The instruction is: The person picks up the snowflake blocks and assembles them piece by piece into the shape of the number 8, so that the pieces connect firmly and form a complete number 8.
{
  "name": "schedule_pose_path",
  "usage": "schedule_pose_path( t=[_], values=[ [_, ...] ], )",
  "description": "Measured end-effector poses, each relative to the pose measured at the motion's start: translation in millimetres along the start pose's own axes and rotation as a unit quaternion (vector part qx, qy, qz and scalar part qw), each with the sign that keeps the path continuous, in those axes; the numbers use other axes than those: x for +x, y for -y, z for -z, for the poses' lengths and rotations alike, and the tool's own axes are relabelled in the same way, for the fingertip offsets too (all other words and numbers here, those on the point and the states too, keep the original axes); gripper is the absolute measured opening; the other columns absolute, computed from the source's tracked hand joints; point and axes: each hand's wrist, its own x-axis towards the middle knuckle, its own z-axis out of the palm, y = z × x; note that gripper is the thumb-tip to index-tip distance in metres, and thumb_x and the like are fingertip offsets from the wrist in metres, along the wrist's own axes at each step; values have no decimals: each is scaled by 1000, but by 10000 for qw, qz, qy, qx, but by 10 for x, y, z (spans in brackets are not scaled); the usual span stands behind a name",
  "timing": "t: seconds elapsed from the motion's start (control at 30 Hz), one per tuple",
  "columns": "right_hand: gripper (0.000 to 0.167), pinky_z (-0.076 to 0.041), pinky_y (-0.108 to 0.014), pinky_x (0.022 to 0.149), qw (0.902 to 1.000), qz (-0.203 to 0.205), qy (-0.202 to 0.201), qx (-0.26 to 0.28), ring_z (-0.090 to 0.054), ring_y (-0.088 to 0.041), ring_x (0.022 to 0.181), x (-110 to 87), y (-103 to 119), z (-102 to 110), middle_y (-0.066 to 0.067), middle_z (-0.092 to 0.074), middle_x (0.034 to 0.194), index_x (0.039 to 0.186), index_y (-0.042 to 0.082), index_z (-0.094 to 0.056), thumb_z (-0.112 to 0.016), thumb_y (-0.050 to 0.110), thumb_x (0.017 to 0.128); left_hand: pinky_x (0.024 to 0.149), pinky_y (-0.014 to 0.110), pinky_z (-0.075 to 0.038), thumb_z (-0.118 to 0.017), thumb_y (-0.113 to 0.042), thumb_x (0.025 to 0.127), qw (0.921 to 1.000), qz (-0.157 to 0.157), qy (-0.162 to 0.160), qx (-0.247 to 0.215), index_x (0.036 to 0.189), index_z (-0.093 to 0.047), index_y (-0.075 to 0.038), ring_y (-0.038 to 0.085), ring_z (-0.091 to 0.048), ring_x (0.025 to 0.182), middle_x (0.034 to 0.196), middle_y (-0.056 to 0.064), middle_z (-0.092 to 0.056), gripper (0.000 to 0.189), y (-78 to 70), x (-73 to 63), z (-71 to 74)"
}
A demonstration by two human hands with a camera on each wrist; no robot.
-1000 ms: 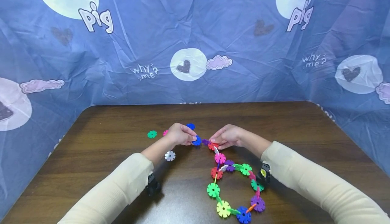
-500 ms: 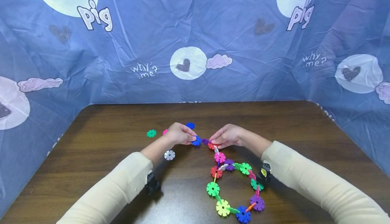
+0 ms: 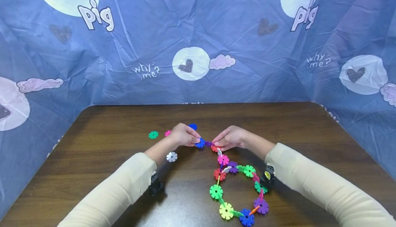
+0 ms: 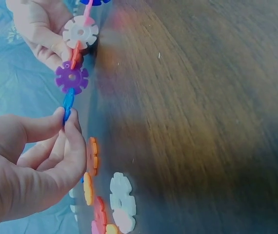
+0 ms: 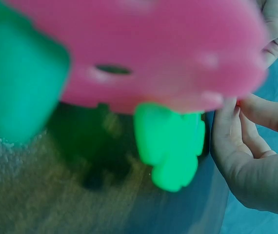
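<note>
My left hand [image 3: 184, 135] pinches a blue notched plastic disc [image 3: 200, 143] between thumb and fingertips. That disc meets the edge of a purple disc [image 4: 72, 78] in the left wrist view. Across from it, my right hand [image 3: 232, 137] pinches a red disc [image 3: 214, 148], linked to the purple one and partly covered by the fingers. A white disc and a pink disc [image 3: 223, 159] continue the chain toward a ring of linked discs, which includes a yellow disc [image 3: 226, 211] and a purple disc [image 3: 261, 206]. In the right wrist view, a blurred pink disc [image 5: 168, 53] fills the foreground.
Loose discs lie around my left hand: a green disc [image 3: 153, 135], a white disc [image 3: 172, 157], a blue disc [image 3: 193, 126] and a partly hidden pink disc [image 3: 168, 133]. A blue printed cloth [image 3: 191, 21] hangs behind the brown wooden table [image 3: 117, 124].
The blue disc in my left hand has moved slightly right, closing the gap to the purple disc. My right hand keeps its place on the red disc.
</note>
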Motion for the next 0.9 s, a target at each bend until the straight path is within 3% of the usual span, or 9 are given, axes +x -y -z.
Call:
schedule_pose_path(
  t=[0.73, 0.9],
  values=[
    [29, -60, -31, 81, 9999, -136, -60, -76, -66, -8, 73, -9, -11, 10, 3, -71, 74, 116, -10, -63, -62, 3, 91, 66, 23, -59, -71, 0, 83, 9999, -122, -6, -116, 94, -72, 7, 4, -60, 58, 84, 15, -74, 14, 12, 4, -24],
    [29, -60, -32, 81, 9999, -62, -120, -103, -66, -7, 72, -2, -31, -1, 3, -70, 73, 117, -12, -62, -62, 2, 91, 70, 25, -60, -70, 1, 84, 9998, -92, 43, -195, 94, -73, 6, 5, -62, 62, 90, 15, -75, 12, -1, 3, -44]
  ],
)
